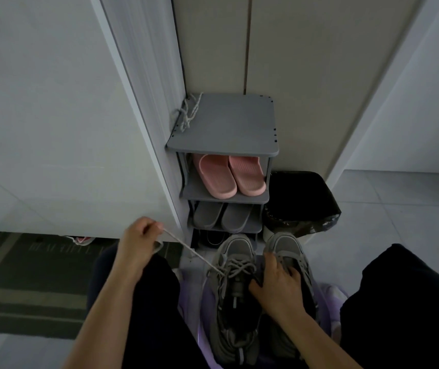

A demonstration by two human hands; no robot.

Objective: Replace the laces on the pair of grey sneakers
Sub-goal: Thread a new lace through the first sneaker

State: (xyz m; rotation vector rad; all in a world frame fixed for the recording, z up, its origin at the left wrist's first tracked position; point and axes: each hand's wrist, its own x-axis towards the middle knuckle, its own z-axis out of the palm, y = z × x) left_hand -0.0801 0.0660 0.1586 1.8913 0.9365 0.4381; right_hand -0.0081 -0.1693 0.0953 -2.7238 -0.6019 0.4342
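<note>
Head-camera view, looking down at a seated person's lap and the floor. The left hand [139, 241] was raised to the left, its fingertips pinching the end of a pale grey woven shoelace [191, 250]. The lace ran taut and diagonal down to the eyelets of the grey mesh sneaker on the left [235, 258]. That shoe stood toe-away between the person's dark-trousered knees, on something lilac [207, 299], touching the matching grey sneaker on the right [288, 250]. The right hand [277, 284] lay across both shoes, fingers spread over the right sneaker's lacing and thumb towards the left one's tongue. Whether those fingers hooked inside could not be told. Just beyond the toes stood a grey plastic shoe rack [223, 123]. It had a loose bundle of pale lace [189, 113] on its top shelf, pink foam slippers [230, 177] below that, and grey slippers [221, 217] lower still. A black bin bag [302, 201] sat beside the rack. The step appeared to be drawing lace through an eyelet. It would go best with the pull kept in line with the eyelet and the shoe pressed firmly down, so the crossings below did not bunch.
</note>
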